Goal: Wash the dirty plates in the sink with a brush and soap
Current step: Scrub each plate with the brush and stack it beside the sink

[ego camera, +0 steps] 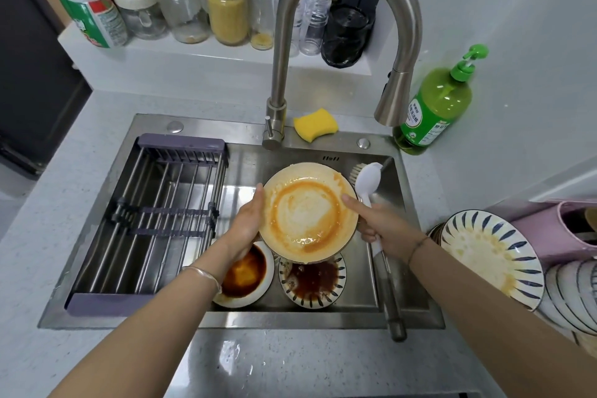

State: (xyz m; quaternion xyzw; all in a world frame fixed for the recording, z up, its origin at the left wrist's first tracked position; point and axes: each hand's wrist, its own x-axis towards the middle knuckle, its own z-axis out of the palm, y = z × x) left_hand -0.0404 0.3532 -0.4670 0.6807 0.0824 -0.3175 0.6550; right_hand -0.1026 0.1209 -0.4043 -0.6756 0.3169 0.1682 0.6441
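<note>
My left hand (247, 223) holds a cream plate (307, 213) smeared with orange sauce by its left rim, tilted above the steel sink (381, 296). My right hand (379, 224) grips the white handle of a dish brush (368, 179), whose bristled head points away behind the plate's right edge; its forefinger lies on the plate's rim. Below the plate, two dirty dishes sit in the basin: a white bowl (245, 275) with orange-brown sauce and a blue-patterned dish (313, 279) with dark sauce. A green soap pump bottle (434, 103) stands at the sink's back right corner.
A purple-ended wire drying rack (151, 220) spans the sink's left half. The tall faucet (339, 26) arches over the basin, with a yellow sponge (315, 124) beside its base. Dirty blue-striped plates (491, 249) are stacked on the right counter. Jars (227, 16) line the back ledge.
</note>
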